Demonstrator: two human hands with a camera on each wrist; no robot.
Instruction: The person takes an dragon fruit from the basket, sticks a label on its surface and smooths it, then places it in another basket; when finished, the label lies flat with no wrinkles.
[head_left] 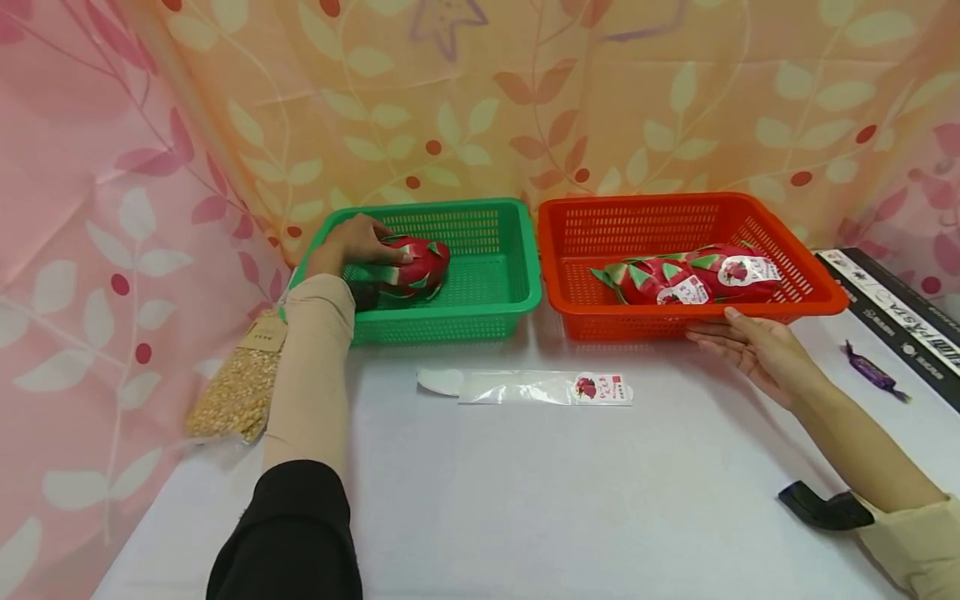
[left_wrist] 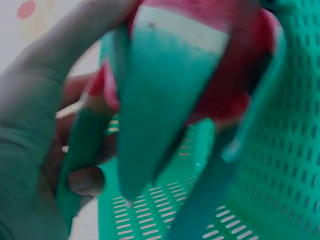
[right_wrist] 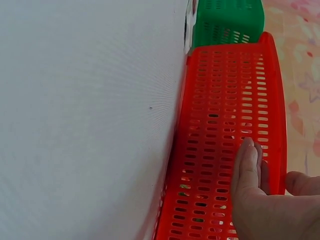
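Observation:
In the head view my left hand (head_left: 352, 243) grips a dragon fruit (head_left: 423, 268) inside the left part of the green basket (head_left: 480, 313). The left wrist view shows the fruit's green-tipped scales (left_wrist: 165, 95) close up, with my left hand (left_wrist: 45, 110) curled round its side. At the front of the red basket (head_left: 615, 313), my right hand (head_left: 765, 354) touches the wall with nearly straight fingers, its thumb at the rim. The right wrist view has my right hand (right_wrist: 265, 200) against the perforated wall of the red basket (right_wrist: 215, 115). Labelled dragon fruits (head_left: 697, 275) lie inside the red basket.
A wrapped white utensil (head_left: 525, 387) lies in front of the baskets. At the left stands a bag of yellow grains (head_left: 243, 379). A purple-wrapped candy (head_left: 873, 372) and a black pasta box (head_left: 900, 312) are at the right. Patterned cloth (head_left: 480, 108) hangs behind.

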